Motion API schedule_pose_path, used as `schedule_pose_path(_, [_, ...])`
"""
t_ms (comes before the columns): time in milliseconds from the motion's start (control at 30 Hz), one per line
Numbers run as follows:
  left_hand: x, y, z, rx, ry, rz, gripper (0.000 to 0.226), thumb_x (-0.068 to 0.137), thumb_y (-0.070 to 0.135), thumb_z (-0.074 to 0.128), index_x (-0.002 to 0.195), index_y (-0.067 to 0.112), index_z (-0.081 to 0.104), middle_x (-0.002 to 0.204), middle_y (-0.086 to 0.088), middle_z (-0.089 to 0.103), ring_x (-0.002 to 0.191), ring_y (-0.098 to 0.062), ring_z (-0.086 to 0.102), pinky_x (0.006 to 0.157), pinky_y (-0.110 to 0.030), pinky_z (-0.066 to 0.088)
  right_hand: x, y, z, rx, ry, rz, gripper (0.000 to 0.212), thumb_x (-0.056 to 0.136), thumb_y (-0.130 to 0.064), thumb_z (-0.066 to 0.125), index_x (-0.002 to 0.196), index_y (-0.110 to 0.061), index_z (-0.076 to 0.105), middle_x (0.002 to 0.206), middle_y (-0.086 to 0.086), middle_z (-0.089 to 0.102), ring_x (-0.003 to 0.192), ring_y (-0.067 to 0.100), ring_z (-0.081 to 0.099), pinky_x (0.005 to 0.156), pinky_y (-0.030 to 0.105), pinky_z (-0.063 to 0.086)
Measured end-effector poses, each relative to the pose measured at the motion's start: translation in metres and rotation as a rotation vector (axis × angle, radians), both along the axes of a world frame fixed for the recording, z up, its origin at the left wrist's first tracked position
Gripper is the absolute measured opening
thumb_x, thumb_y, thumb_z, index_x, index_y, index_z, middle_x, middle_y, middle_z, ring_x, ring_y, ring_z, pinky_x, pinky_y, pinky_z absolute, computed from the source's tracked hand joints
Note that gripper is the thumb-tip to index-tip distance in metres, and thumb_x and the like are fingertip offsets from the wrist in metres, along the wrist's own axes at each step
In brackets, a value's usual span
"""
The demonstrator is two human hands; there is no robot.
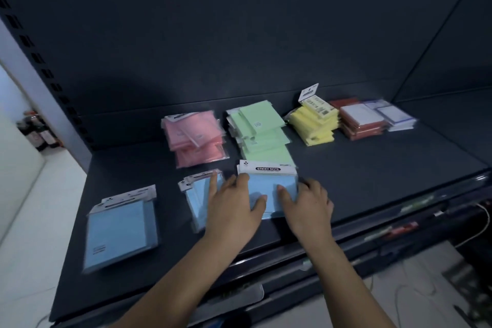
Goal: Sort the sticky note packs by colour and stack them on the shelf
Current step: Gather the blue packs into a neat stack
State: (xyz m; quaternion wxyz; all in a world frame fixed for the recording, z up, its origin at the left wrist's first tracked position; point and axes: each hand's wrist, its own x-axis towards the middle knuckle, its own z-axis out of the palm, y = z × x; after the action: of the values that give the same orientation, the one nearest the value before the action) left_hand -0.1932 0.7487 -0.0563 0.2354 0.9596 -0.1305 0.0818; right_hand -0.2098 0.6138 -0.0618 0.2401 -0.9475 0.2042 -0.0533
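Near the dark metal shelf's [372,168] front-left corner lies a flat light-blue wrapped pack [121,231], with a small blue pile [195,200] to its right. Mid-shelf, the left hand [234,210] and right hand [306,208] both grasp a blue "STICKY NOTE" pack [271,186], thumbs on top. A pink pile [195,137], green pile [259,130] and yellow pile [314,122] sit behind.

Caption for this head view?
Blue pack held by left hand and right hand on shelf; pink stack, green stack, yellow stack behind.

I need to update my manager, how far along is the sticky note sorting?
Done: pink pile, green pile, yellow pile and red pile sit sorted at the back. In hand: left hand and right hand grip a blue stack. Left: the middle blue pile and left blue pile lie apart, unmerged.
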Motion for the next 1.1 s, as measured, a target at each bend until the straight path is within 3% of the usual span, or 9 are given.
schedule_pose_path(133, [-0.001,-0.011,-0.001,-0.207,0.093,0.067,0.047,0.088,0.042,0.053,0.125,0.016,0.041,0.084,-0.003,0.059,0.109,-0.025,0.052,0.113,-0.028,0.015,0.000,-0.005,-0.002,0.120,-0.047,-0.025,0.049,0.094,-0.043,0.044,0.127,-0.008,0.053,0.138,0.004,0.039,0.129,0.024,0.032,0.106,0.035,0.022])
schedule_pose_path(300, [-0.003,-0.026,-0.004,-0.380,0.185,0.049,0.053,0.084,0.035,0.062,0.128,0.020,0.037,0.119,0.006,0.046,0.113,-0.014,0.044,0.085,-0.019,0.032,0.000,-0.017,-0.003,0.380,-0.143,-0.100,0.038,0.092,-0.034,0.052,0.120,-0.008,0.053,0.126,0.004,0.046,0.121,0.024,0.040,0.105,0.037,0.030])
schedule_pose_path(433, [-0.001,-0.037,-0.003,-0.818,0.161,0.065,0.045,0.081,0.016,0.069,0.104,0.039,0.038,0.105,0.015,0.048,0.094,0.002,0.052,0.072,-0.008,0.040,-0.001,-0.025,-0.001,0.873,-0.316,-0.098,0.026,0.089,-0.022,0.060,0.111,-0.019,0.047,0.110,0.003,0.057,0.109,0.021,0.056,0.094,0.039,0.048])
schedule_pose_path(567, [0.003,-0.049,-0.002,-1.078,0.239,0.087,0.062,0.082,0.011,0.069,0.129,0.031,0.034,0.115,0.012,0.051,0.102,0.011,0.052,0.087,-0.018,0.048,-0.001,-0.036,-0.004,0.940,-0.460,0.079,0.038,0.089,-0.013,0.061,0.117,-0.033,0.043,0.119,-0.007,0.058,0.111,0.007,0.056,0.091,0.025,0.049])
schedule_pose_path(633, [0.006,-0.053,-0.003,-1.101,0.274,0.072,0.056,0.083,0.008,0.067,0.129,0.026,0.041,0.124,0.003,0.053,0.112,-0.004,0.055,0.095,-0.032,0.048,-0.002,-0.042,-0.007,0.943,-0.493,0.163,0.037,0.090,-0.012,0.059,0.115,-0.035,0.044,0.118,-0.011,0.059,0.110,0.002,0.056,0.087,0.020,0.050])
schedule_pose_path(700, [0.007,-0.056,-0.004,-1.103,0.266,0.048,0.047,0.083,0.004,0.065,0.119,0.029,0.049,0.120,0.002,0.059,0.110,-0.009,0.058,0.092,-0.030,0.049,-0.003,-0.048,-0.012,0.969,-0.502,0.206,0.035,0.090,-0.011,0.057,0.114,-0.032,0.043,0.120,-0.004,0.057,0.110,0.003,0.056,0.086,0.019,0.049])
schedule_pose_path(800, [0.006,-0.057,-0.005,-1.075,0.249,-0.014,0.050,0.083,-0.002,0.063,0.110,0.036,0.048,0.109,0.012,0.062,0.099,0.003,0.060,0.076,-0.010,0.047,-0.003,-0.054,-0.017,0.978,-0.484,0.262,0.042,0.090,-0.010,0.057,0.120,-0.032,0.038,0.122,-0.005,0.056,0.114,0.006,0.054,0.089,0.021,0.048])
schedule_pose_path(933, [0.003,-0.056,-0.008,-0.993,0.266,-0.066,0.062,0.082,-0.003,0.064,0.121,0.036,0.037,0.115,0.020,0.055,0.101,0.013,0.053,0.077,-0.001,0.041,-0.001,-0.055,-0.019,0.909,-0.448,0.335,0.058,0.089,-0.004,0.059,0.128,-0.037,0.030,0.118,-0.026,0.054,0.116,-0.001,0.050,0.093,0.015,0.046])
schedule_pose_path(1100, [0.004,-0.056,-0.009,-0.825,0.214,-0.098,0.062,0.085,0.001,0.061,0.122,0.036,0.025,0.115,0.027,0.045,0.103,0.024,0.042,0.074,0.006,0.034,0.000,-0.059,-0.019,0.823,-0.467,0.298,0.055,0.088,-0.001,0.059,0.117,-0.040,0.035,0.116,-0.017,0.054,0.108,-0.002,0.053,0.086,0.013,0.046])
